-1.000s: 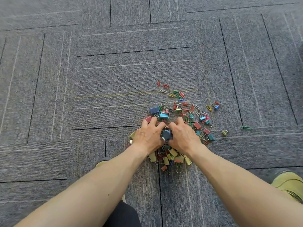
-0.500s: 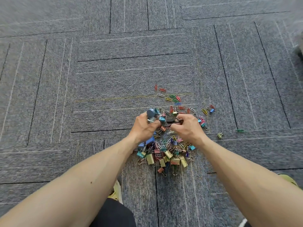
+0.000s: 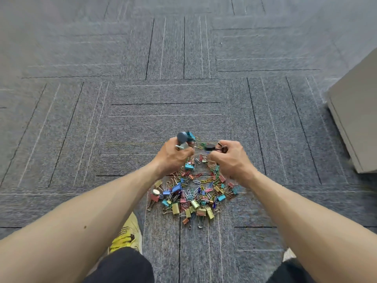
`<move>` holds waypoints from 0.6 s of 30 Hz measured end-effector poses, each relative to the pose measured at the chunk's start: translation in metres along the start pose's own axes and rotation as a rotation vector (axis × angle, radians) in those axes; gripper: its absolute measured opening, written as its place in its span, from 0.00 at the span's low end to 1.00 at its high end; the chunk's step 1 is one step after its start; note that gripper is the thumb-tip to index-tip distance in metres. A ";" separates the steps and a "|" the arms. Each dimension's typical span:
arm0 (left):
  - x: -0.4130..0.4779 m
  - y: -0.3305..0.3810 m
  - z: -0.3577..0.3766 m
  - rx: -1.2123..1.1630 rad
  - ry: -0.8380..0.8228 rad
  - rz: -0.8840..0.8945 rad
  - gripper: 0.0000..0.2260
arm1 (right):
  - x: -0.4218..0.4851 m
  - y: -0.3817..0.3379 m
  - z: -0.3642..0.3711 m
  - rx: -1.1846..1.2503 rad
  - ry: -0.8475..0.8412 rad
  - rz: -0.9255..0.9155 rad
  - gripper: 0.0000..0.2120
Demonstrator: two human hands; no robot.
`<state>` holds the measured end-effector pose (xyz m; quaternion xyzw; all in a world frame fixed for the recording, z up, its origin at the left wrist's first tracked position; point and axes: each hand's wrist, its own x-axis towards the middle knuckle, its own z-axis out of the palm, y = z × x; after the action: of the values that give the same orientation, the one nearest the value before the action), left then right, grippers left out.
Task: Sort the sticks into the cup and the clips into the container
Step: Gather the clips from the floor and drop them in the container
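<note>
1. The left hand is curled round a grey disc, with a blue clip touching its right side.
2. The right hand pinches a black disc — fingers curled tight.
3. The clips lie heaped on the carpet, just near of both hands — between the forearms.
4. A shoe sits near-left of the heap.

Cabinet cut off at right edge; clips partly hidden behind left hand, right hand
</note>
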<state>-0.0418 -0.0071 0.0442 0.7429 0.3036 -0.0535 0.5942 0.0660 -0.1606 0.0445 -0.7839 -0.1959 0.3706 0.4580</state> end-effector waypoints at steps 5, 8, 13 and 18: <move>-0.038 0.079 -0.030 0.021 0.106 0.063 0.05 | -0.022 -0.079 -0.037 0.042 0.017 -0.067 0.11; -0.068 0.135 -0.050 0.009 0.172 0.062 0.02 | -0.044 -0.141 -0.059 0.090 0.029 -0.120 0.14; -0.127 0.238 -0.073 -0.030 0.282 0.077 0.07 | -0.094 -0.240 -0.096 0.176 0.074 -0.200 0.14; -0.188 0.336 -0.080 -0.053 0.263 0.155 0.04 | -0.153 -0.318 -0.140 0.257 0.102 -0.246 0.18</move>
<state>-0.0442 -0.0435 0.4357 0.7488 0.3219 0.0981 0.5710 0.0832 -0.1800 0.4231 -0.7070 -0.2180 0.2932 0.6056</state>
